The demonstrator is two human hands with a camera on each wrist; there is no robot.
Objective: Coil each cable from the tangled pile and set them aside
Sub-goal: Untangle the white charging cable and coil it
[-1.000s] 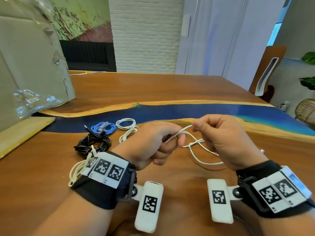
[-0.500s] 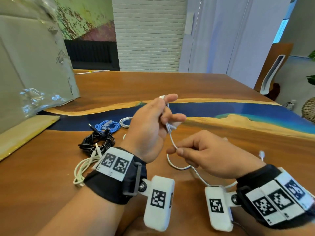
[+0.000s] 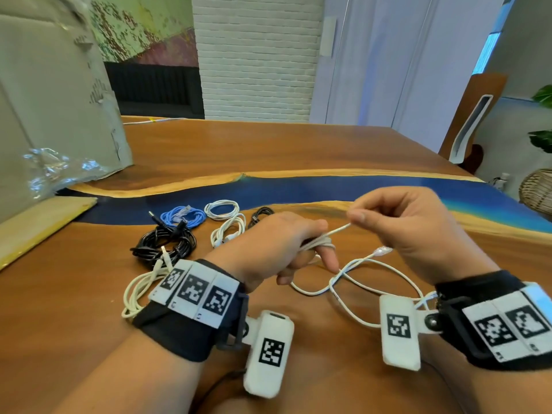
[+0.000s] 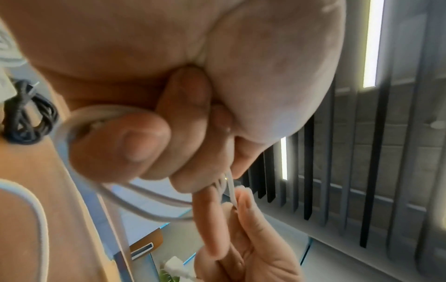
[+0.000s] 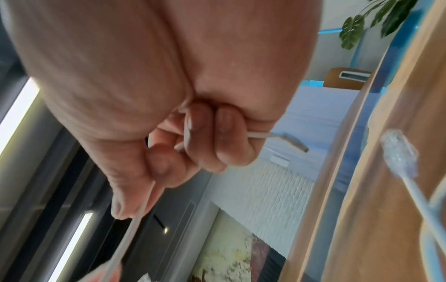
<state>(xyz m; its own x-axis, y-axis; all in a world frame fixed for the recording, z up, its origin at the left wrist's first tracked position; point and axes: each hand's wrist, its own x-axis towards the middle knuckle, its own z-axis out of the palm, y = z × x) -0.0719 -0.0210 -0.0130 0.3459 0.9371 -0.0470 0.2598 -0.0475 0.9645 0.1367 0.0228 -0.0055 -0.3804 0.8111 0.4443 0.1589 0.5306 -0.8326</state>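
A thin white cable (image 3: 363, 283) lies in loose loops on the wooden table (image 3: 268, 150) between my hands, its clear plug (image 3: 383, 250) lifted just off the wood. My left hand (image 3: 274, 246) grips a few turns of it wound around the fingers; the loops (image 4: 79, 118) show in the left wrist view. My right hand (image 3: 400, 222) pinches the strand (image 5: 257, 135) and holds it taut toward the left hand. The clear plug (image 5: 398, 150) hangs beside it in the right wrist view.
Coiled cables sit behind my left wrist: a black one (image 3: 164, 245), a blue one (image 3: 182, 216), two white ones (image 3: 222, 209) (image 3: 227, 231), a small black one (image 3: 261, 215) and a cream one (image 3: 139, 289). A plastic-wrapped board (image 3: 50, 115) leans at the left.
My left hand has come down from its raised position to table height. My right hand rose and moved right, pulling the strand taut. The view shifted slightly.
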